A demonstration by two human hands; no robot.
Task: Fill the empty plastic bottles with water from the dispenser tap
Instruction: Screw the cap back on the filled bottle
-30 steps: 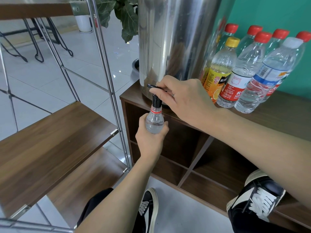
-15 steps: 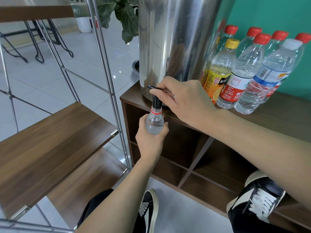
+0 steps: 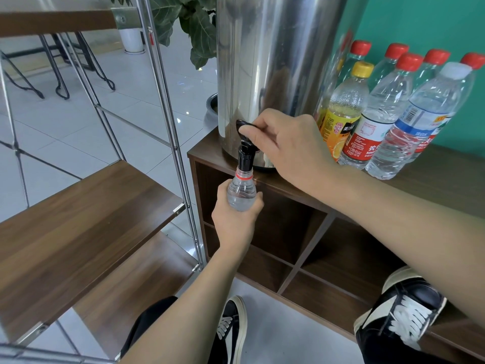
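My left hand point(image 3: 237, 222) works in the open gap between rack post point(image 3: 181, 164) and cabinet point(image 3: 301, 227); dispenser point(image 3: 273, 74) blocks ahead, capped bottles point(image 3: 383, 111) crowd my right hand's point(image 3: 291, 145) far side.

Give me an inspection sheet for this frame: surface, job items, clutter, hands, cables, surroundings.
Surface: wooden cabinet top carries the steel dispenser and capped bottles.
Job's things: bottle held with its neck under the black tap, water visible inside.
Clutter: capped bottles grouped right of the dispenser, one with a yellow cap.
Hands: left hand grips the bottle; right hand holds the tap lever.
Cables: nothing seen.
Surroundings: metal-framed wooden shelf at left, potted plant behind, teal wall, tiled floor.
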